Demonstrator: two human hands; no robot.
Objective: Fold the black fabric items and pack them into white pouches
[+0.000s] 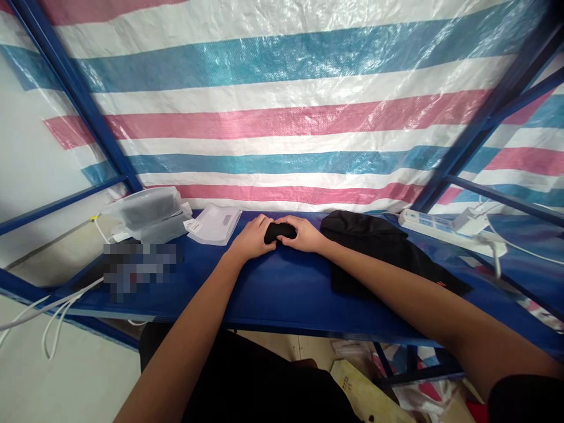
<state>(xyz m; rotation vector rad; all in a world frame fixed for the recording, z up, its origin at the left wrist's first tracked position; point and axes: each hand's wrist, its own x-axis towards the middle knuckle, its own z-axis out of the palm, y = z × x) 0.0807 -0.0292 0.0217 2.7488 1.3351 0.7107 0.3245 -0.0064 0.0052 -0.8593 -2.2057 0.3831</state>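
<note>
Both of my hands meet at the far middle of the blue desk (282, 294). Between them is a small black bundle (279, 231), soft-looking and rounded, perhaps folded cloth; its exact kind does not show. My left hand (254, 237) grips the bundle's left end, fingers curled over the back and thumb in front. From the other side my right hand (304, 233) wraps the right end in the same way. Just right of my right hand lies a black garment (365, 226), spread flat and partly under my right forearm. A clear plastic bag (219, 225) with a label lies left of my left hand.
At the right back sits a white power strip (427, 223) with plugs and cables. Grey translucent packaging (154, 214) stands at the left back, near white cables (57, 317). Blue metal posts (83, 106) and a striped plastic sheet (282, 117) bound the desk.
</note>
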